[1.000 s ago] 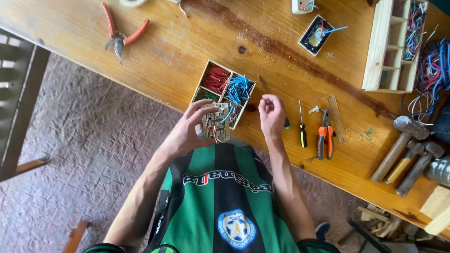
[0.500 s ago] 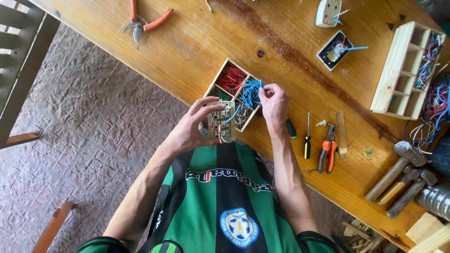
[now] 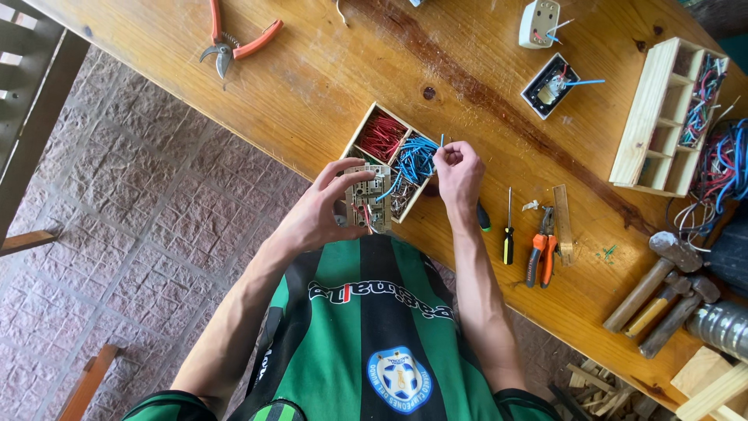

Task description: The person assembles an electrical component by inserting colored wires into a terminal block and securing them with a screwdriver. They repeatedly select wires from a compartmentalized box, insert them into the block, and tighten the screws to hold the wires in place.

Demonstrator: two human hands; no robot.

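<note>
Box (image 3: 352,148) w/ red & blue wires; left hand (image 3: 323,214) grips switch module (image 3: 368,196), right hand (image 3: 458,173) pinches blue wire (image 3: 441,143).

A workshop: a wooden counter (image 3: 312,86) strewn with pliers (image 3: 234,40), hammers (image 3: 662,284), a screwdriver (image 3: 508,234) and wooden boxes of cut wire (image 3: 393,152).

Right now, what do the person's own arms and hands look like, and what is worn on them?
Both the left hand and the right hand are bare: no gloves, and no rings, watch or bracelets that I can make out. The forearms are uncovered too. The only clothing in view is a short-sleeved green and black striped jersey with a round blue and white badge on it.
</note>
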